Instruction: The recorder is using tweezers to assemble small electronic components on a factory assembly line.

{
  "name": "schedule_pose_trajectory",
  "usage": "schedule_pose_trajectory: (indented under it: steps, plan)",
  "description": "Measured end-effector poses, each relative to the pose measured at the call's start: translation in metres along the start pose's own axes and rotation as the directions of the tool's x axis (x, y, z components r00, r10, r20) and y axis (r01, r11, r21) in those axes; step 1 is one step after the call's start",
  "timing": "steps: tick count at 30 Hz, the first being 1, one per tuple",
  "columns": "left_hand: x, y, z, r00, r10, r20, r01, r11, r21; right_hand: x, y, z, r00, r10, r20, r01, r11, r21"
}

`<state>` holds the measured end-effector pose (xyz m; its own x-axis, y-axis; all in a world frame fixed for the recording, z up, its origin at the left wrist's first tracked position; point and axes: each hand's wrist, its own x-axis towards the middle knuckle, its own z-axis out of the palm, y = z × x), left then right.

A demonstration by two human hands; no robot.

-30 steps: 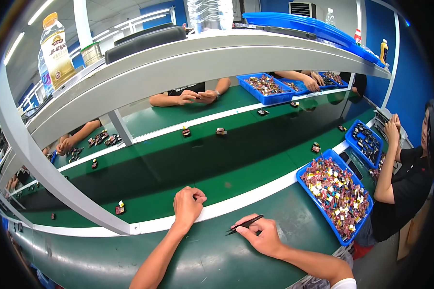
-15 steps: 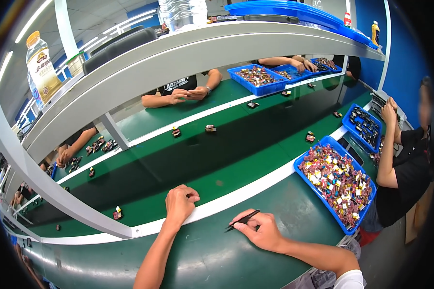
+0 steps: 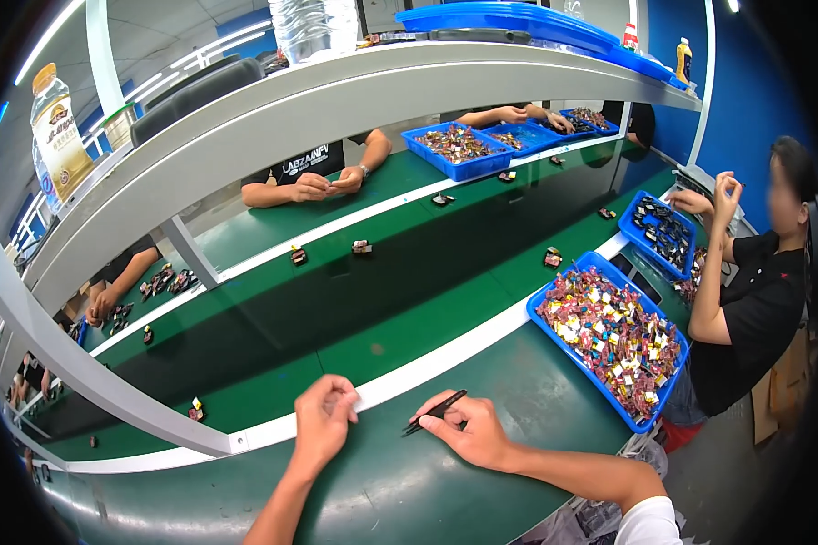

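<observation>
Low in the frame, the right hand (image 3: pixel 475 433) is pinching black tweezers (image 3: pixel 434 412); the left hand (image 3: pixel 324 420) is resting loosely curled, holding nothing visible; keeping the tips low should help.

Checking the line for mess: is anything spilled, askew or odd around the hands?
Nothing stands out. The right hand holds black tweezers, the left hand rests closed on the green table, and the blue tray keeps its parts inside.

Bright overhead strip lights (image 3: pixel 168 50), shelf shadow on green belt (image 3: pixel 336 300), fisheye bending, dark rim, slight blur
</observation>
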<state>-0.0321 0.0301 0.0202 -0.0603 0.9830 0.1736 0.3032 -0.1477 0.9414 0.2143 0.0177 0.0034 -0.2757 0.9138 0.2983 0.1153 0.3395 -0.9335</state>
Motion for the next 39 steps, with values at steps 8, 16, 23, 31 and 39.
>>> schedule_pose_trajectory:
  steps: [8, 16, 23, 31, 39]
  plan:
    - [-0.039, -0.008, 0.048, 0.998, -0.055, 0.025, 0.060, 0.966, -0.250, 0.001, -0.003, -0.003, 0.972, 0.213, 0.095, -0.232, 0.929, 0.287]
    - [-0.041, 0.000, 0.046, 0.999, 0.029, 0.042, -0.021, 0.983, -0.183, 0.001, -0.006, -0.001, 0.959, 0.227, 0.168, -0.244, 0.966, 0.089]
    - [-0.043, -0.004, 0.047, 0.988, 0.071, 0.136, -0.043, 0.979, -0.198, -0.001, -0.005, -0.001, 0.952, 0.241, 0.190, -0.260, 0.962, 0.082]
    - [-0.043, -0.011, 0.048, 0.984, 0.148, 0.098, -0.134, 0.981, -0.138, 0.002, -0.003, -0.002, 0.951, 0.226, 0.213, -0.242, 0.969, 0.051]
    - [-0.043, -0.006, 0.049, 0.910, 0.411, 0.057, -0.413, 0.910, 0.029, 0.001, -0.001, -0.004, 0.938, 0.243, 0.246, -0.287, 0.944, 0.164]
